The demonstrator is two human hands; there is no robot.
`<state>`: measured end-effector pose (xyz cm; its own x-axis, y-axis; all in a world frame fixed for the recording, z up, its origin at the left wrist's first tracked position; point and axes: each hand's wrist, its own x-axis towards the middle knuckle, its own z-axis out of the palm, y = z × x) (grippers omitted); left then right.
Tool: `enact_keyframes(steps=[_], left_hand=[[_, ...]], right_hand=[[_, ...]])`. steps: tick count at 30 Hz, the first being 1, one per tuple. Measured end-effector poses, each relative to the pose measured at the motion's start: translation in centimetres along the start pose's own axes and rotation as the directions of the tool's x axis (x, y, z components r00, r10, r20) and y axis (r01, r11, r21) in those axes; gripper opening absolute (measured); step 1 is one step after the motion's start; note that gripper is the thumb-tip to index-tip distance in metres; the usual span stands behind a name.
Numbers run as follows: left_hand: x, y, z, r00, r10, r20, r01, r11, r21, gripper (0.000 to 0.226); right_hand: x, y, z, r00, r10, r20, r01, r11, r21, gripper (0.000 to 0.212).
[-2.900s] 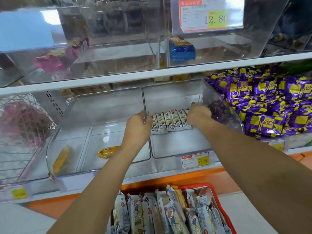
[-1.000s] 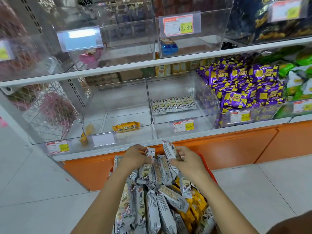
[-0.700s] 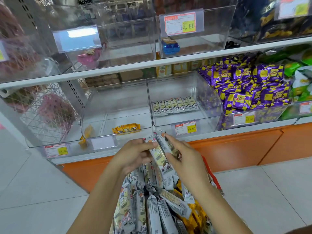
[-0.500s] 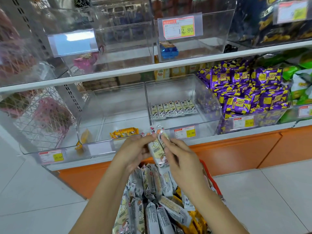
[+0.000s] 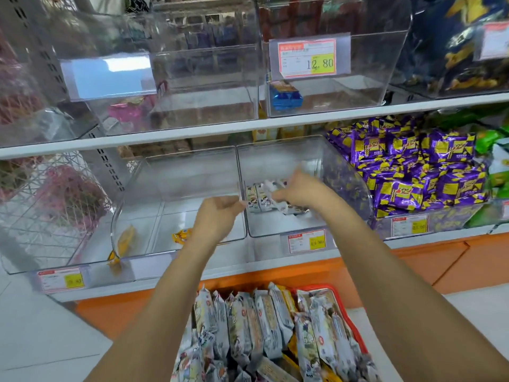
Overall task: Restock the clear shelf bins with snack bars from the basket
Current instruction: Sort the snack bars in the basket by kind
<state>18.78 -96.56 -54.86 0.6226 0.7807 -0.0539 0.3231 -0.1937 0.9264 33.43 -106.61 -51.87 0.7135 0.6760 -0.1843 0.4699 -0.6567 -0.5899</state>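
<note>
Bars: a bunch of grey-white foil-wrapped snack bars, clamped in the right hand, low inside the clear plastic shelf bin.
Direction: just above the laid row of bars, whose long axes run front-to-back.
Left hand: fingers curled at the bin's left wall; grip unclear.
Source: red plastic basket, below both hands.
Around: yellow packet left, purple packets right.
Obstruction: likely none.
</note>
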Motion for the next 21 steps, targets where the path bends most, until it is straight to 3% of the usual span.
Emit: enact_keyframes(steps=[2,7,8,13,17,21], left_hand=[[0.1,-0.7,0.5,0.999,-0.029,0.046,0.029,1.0,-0.008,0.037],[0.4,-1.9,0.6,0.999,0.001,0.048,-0.001,1.0,-0.007,0.045],[0.5,-2.1,0.5,0.998,-0.005,0.06,0.006,1.0,-0.022,0.046],[0.7,-2.8,0.3,0.996,0.017,0.089,-0.014,0.999,-0.036,0.036],[0.7,-2.9,0.3,0.995,0.011,0.094,-0.008,1.0,-0.03,0.047],[0.3,-2.8,0.1,0.994,-0.009,0.112,0.008,1.0,0.002,0.042]], right_hand=[[2.2,-0.2,0.7,0.984,0.067,0.166,-0.056,0.996,-0.07,0.029],[4.8,-0.2,4.2,0.886,0.161,0.435,-0.076,0.975,-0.207,0.025],[4.9,-0.2,4.8,0.884,0.162,0.439,-0.067,0.972,-0.224,0.022],[5.3,-0.5,6.4,0.91,0.147,0.388,-0.054,0.969,-0.24,0.051],[5.1,-0.8,6.2,0.928,0.132,0.348,-0.057,0.974,-0.218,0.042],[4.5,-0.4,5.4,0.939,0.11,0.325,-0.04,0.976,-0.212,0.027]])
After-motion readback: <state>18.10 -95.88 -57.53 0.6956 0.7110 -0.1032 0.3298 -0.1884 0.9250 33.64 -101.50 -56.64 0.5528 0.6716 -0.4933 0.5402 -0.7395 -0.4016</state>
